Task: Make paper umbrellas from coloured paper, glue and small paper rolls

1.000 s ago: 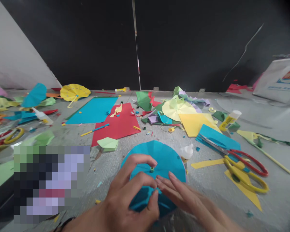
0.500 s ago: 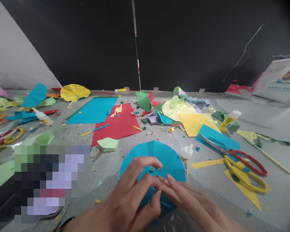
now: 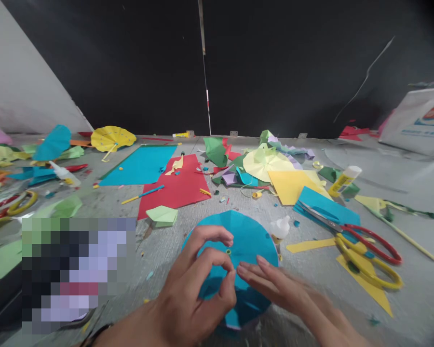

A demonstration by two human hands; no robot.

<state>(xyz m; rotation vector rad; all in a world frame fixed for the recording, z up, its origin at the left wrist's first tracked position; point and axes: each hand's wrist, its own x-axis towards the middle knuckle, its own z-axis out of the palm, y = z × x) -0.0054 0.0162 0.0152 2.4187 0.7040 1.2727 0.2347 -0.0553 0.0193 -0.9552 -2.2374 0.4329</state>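
A round blue paper disc (image 3: 244, 231) with folded creases lies in front of me. A small green paper ring (image 3: 228, 251) sits near its middle. Over the disc's left side arches my left hand (image 3: 198, 274), open, fingers loosely bent and index apart; the thumb tip is close to the middle fingertip, with no object visible between them. My right hand (image 3: 280, 284) is open at the lower right of the disc, fingers stretched out toward its centre. Whether either hand presses on the paper I cannot tell. A small white glue bottle (image 3: 281, 226) stands beyond the disc's right edge.
Red-and-yellow-handled scissors (image 3: 369, 253) lie at right, near a glue stick (image 3: 345, 180). Red paper (image 3: 177, 185), a blue sheet (image 3: 139, 166) and a yellow paper umbrella (image 3: 113, 138) are farther back. A pixelated patch (image 3: 75, 274) hides something at lower left. A dark panel (image 3: 275, 67) rises behind.
My hands have drawn apart: the left fingers have shifted slightly left, the right hand slightly right. More of the disc's lower part now shows between them.
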